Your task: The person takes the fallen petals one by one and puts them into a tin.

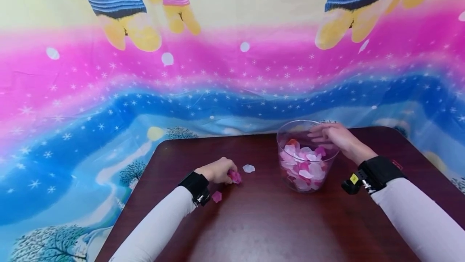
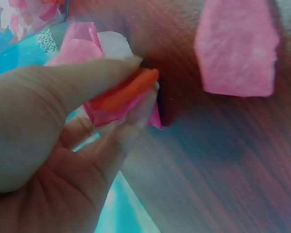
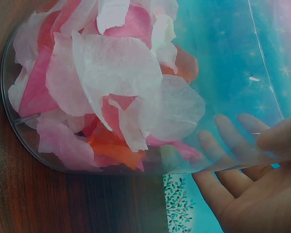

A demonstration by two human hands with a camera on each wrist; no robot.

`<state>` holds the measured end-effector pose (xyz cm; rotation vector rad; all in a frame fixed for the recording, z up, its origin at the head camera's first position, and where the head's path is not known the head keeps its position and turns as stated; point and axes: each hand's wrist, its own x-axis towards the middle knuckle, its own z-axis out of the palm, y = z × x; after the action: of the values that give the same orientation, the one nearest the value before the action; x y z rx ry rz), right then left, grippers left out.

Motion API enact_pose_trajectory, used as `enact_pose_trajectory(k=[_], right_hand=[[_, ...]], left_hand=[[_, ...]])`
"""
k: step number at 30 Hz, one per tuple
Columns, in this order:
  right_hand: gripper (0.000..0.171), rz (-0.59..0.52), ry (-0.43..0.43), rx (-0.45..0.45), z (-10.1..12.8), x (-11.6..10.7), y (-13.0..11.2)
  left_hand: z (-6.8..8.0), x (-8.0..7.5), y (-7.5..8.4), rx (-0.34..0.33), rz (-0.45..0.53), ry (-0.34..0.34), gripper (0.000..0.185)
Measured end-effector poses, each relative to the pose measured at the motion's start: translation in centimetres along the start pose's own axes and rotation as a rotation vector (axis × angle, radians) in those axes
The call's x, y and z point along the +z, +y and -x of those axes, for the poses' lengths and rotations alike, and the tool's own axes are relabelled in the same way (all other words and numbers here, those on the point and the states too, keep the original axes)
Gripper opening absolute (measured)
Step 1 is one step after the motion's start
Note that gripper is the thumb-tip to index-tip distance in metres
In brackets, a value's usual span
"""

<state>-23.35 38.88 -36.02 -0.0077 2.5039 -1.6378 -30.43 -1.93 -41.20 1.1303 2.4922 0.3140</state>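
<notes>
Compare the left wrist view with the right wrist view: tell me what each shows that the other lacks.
Only the left wrist view shows the left hand pinching a small bunch of petals, with a loose pink petal lying on the table. Only the right wrist view shows the right hand, fingers against the wall of the clear bowl, and its petal pile close up. Both show the dark wood table and pink, white and orange petals.

Makeshift home setup, teddy-bear cartoon sheet backdrop, dark wooden table
</notes>
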Motion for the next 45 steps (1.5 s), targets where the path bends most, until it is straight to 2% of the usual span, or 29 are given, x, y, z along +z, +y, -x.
enact_pose_trajectory(k=[3, 6, 9, 13, 16, 19, 24, 28, 31, 36, 42, 45], right_hand=[[0.054, 0.007, 0.008, -0.002, 0.1, -0.1, 0.3], [0.054, 0.01, 0.017, -0.007, 0.2, -0.2, 0.6], [0.053, 0.011, 0.022, -0.004, 0.3, -0.3, 0.7], [0.054, 0.018, 0.028, 0.009, 0.5, -0.4, 0.8], [0.055, 0.008, 0.029, 0.008, 0.4, -0.3, 0.9], [0.055, -0.009, 0.025, 0.001, 0.3, 0.0, 0.9], [0.054, -0.033, 0.022, 0.006, 0.0, 0.9, 0.6], [0.053, -0.059, 0.023, -0.002, -0.2, 1.6, 0.2], [0.052, -0.069, 0.019, -0.008, -0.3, 1.8, -0.1], [0.052, -0.078, 0.012, 0.015, -0.4, 1.6, -0.4], [0.053, -0.053, 0.019, 0.013, -0.2, 0.7, -0.4], [0.054, -0.038, 0.016, -0.006, 0.2, 0.0, -0.1]], left_hand=[[0.2, 0.0, -0.3, 0.023, 0.015, 0.006, 0.014], [0.6, -0.9, -0.1, 0.056, 0.005, 0.027, 0.013], [0.9, -3.2, 1.1, 0.093, -0.002, 0.06, 0.009], [0.3, -7.2, 4.0, 0.175, 0.021, 0.107, 0.007], [-0.8, -9.8, 6.8, 0.245, 0.007, 0.136, 0.007], [-2.7, -11.2, 9.5, 0.312, -0.078, 0.174, 0.005], [-5.9, -11.5, 13.3, 0.38, -0.157, 0.178, 0.003], [-7.7, -10.9, 15.0, 0.416, -0.151, 0.133, 0.012], [-8.2, -10.6, 15.5, 0.433, -0.156, 0.111, 0.023], [-7.9, -10.7, 14.9, 0.417, -0.13, 0.148, 0.044], [-5.6, -11.9, 12.8, 0.382, -0.097, 0.244, 0.061], [-3.8, -12.0, 11.2, 0.352, -0.111, 0.256, 0.064]])
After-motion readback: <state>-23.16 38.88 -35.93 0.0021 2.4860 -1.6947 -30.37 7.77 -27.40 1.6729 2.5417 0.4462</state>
